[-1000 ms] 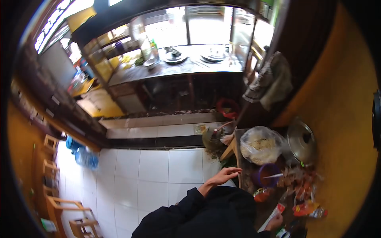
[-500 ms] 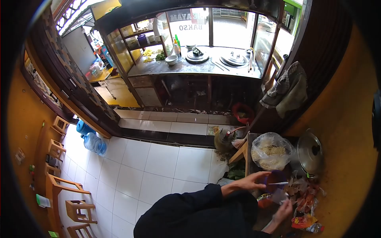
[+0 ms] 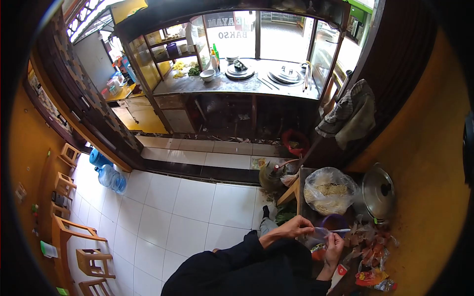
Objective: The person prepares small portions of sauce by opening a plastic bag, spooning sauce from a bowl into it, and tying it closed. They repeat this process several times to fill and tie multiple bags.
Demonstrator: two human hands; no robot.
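Between my two hands a small clear plastic bag (image 3: 322, 234) is stretched. My left hand (image 3: 296, 227) pinches one side of it, and the fingers of my right hand (image 3: 334, 246) are closed on the other side. Just beyond the bag stands a purple bowl (image 3: 336, 219), with a white handle (image 3: 341, 230) lying across it. A large clear bag of noodles (image 3: 331, 192) rests on the table farther off. Under my hands sits a colourful packet (image 3: 318, 252), partly covered. Crumpled plastic bags (image 3: 377, 246) are heaped to the right of my right hand.
A big lidded metal pot (image 3: 377, 192) stands against the orange wall. Across the tiled floor (image 3: 192, 212) is a glass-fronted food stall counter (image 3: 197, 88) with bowls and lidded pots. Wooden stools (image 3: 94, 261) and blue water jugs (image 3: 111, 178) are at the left.
My right hand has moved up and left, closer to my left hand, and the plastic bag is now between both. The camera view has shifted slightly; a foot now shows beside the table.
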